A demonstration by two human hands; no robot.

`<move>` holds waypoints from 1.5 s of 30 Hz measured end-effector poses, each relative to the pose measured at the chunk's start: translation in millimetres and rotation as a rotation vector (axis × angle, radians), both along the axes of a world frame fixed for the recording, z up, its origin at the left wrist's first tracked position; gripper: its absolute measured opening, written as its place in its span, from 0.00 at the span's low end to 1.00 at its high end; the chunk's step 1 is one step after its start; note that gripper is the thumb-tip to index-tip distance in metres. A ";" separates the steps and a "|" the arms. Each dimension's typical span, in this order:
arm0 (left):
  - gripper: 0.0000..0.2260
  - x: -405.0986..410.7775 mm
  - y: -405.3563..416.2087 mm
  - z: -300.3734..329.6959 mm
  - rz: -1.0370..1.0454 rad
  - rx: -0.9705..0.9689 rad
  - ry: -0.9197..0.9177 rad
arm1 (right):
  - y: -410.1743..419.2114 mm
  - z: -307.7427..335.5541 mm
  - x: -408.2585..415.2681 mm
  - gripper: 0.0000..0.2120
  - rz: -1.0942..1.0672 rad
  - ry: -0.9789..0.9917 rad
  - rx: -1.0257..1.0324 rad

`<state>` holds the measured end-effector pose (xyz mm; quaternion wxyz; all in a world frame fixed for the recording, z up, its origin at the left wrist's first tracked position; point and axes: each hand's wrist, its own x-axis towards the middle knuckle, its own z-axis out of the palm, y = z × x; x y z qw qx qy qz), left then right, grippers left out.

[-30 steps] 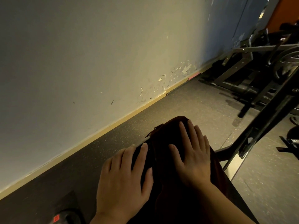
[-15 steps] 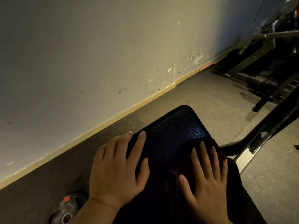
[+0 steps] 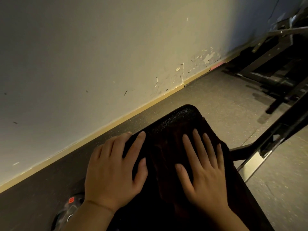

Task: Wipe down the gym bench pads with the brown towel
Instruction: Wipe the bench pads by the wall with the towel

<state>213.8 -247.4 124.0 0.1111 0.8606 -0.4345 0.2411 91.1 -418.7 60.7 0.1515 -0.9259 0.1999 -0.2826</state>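
The wiping is under way, and how much is done is hard to judge, because nothing in this dim light tells wiped vinyl from unwiped. The right hand [image 3: 204, 177] is lying flat with its fingers straight and spread, pressing the brown towel [image 3: 168, 157] down onto the bench [image 3: 181, 114]; it is not gripping the cloth, only pushing on it with the palm. The towel is sitting on the pad from the middle out toward 3 o'clock, its far edge stopping short of the rounded end of the pad at 12 o'clock, where a strip of pebbled black vinyl is showing bare. The left hand [image 3: 115, 170] is resting open on the pad's edge at about 9 o'clock of the towel, fingers relaxed and draped slightly over the side, holding nothing and seemingly steadying the bench. I am judging that the end strip at 12 o'clock and the band under the left hand are still waiting for the cloth, and the stretch of pad toward 6 o'clock is running out of view, so its state cannot be told. Any other pads on this bench are not showing either, so they are counting as left to do. On the floor [image 3: 216, 97], a weight plate [image 3: 70, 210] is lying at 7 o'clock beside the bench, and a dark metal frame [image 3: 275, 137] is standing at 3 o'clock, with the scuffed wall [image 3: 100, 55] running behind.
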 end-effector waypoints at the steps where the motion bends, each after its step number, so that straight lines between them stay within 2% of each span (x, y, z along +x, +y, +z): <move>1: 0.23 0.1 -0.3 0.5 0.000 -0.002 0.001 | -1.8 -10.5 -14.8 0.29 0.006 -0.003 -0.016; 5: 0.23 -0.6 -1.3 1.2 -0.013 -0.026 0.014 | -12.9 -46.5 -74.0 0.29 -0.009 0.030 -0.056; 8: 0.23 -0.8 -1.3 1.1 -0.017 -0.039 0.007 | -14.0 -51.6 -84.9 0.30 -0.047 0.042 -0.042; 14: 0.23 0.2 -0.6 -1.5 -0.013 -0.025 -0.011 | -0.1 8.8 4.4 0.32 -0.088 0.047 0.028; 19: 0.24 1.4 0.5 -1.5 -0.008 -0.008 -0.008 | 1.6 37.7 51.0 0.32 -0.005 0.068 -0.035; 23: 0.23 1.6 0.2 -1.4 -0.005 -0.016 -0.013 | -1.2 11.9 13.0 0.30 0.090 0.016 -0.054; 31: 0.23 -0.1 -1.5 -0.1 -0.022 -0.047 -0.016 | 1.0 -66.3 -99.6 0.28 0.050 0.044 -0.122; 34: 0.23 -0.3 -1.7 -1.1 -0.024 -0.045 -0.015 | 11.5 -53.3 -77.9 0.26 0.003 0.029 -0.108; 38: 0.23 0.6 -1.0 -1.2 -0.017 -0.023 -0.017 | 10.8 -2.0 -1.9 0.32 -0.034 0.059 -0.066; 41: 0.23 1.1 -0.2 -1.5 -0.011 -0.008 -0.025 | 1.2 31.4 45.2 0.32 -0.033 0.085 -0.019; 45: 0.23 0.8 0.6 -1.2 -0.011 -0.014 -0.020 | -4.7 39.4 56.4 0.32 -0.001 0.102 -0.024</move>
